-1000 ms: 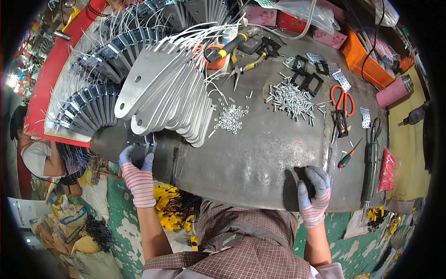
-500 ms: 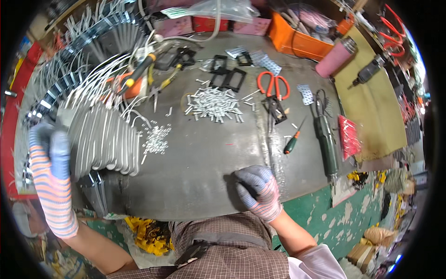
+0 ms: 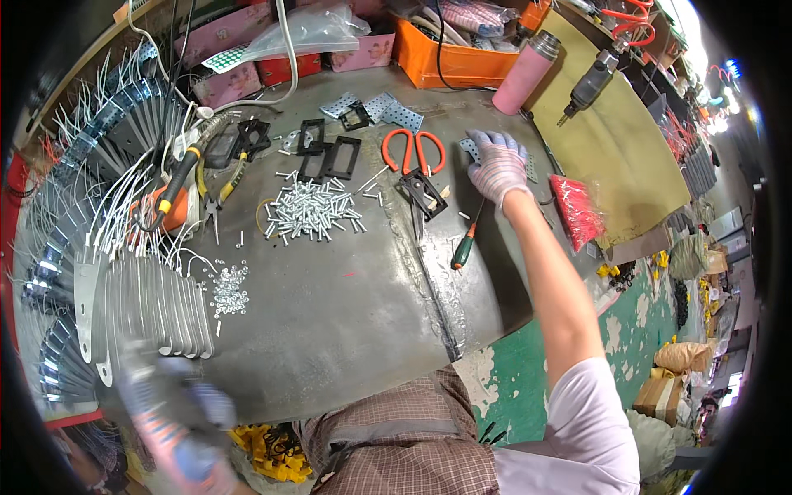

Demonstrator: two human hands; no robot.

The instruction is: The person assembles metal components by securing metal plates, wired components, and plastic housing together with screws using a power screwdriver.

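Note:
My left hand (image 3: 186, 425), in a striped glove, is smeared by motion at the table's lower left edge. It is nearest to the row of flat grey metal pieces with white wires (image 3: 153, 301); whether it holds one cannot be made out. My right hand (image 3: 499, 165), gloved too, reaches to the table's right side with fingers stretched forward. It lies over a blue-white dotted sheet (image 3: 469, 149), partly covering it. The hand and forearm hide the dark green power screwdriver. A green-handled screwdriver (image 3: 464, 250) and orange-handled scissors (image 3: 414, 153) lie left of that hand.
Screws (image 3: 312, 208) and small nuts (image 3: 230, 290) lie heaped on the table. Pliers (image 3: 219, 198), black plastic frames (image 3: 341, 157) and a red bag (image 3: 576, 210) lie around them. An orange box (image 3: 445, 62), pink bottle (image 3: 525, 74) and power drill (image 3: 590, 87) stand or lie behind.
The view has shifted to the right. My right hand has moved from the near table edge to the far right side. My left hand has come down from beside the metal pieces.

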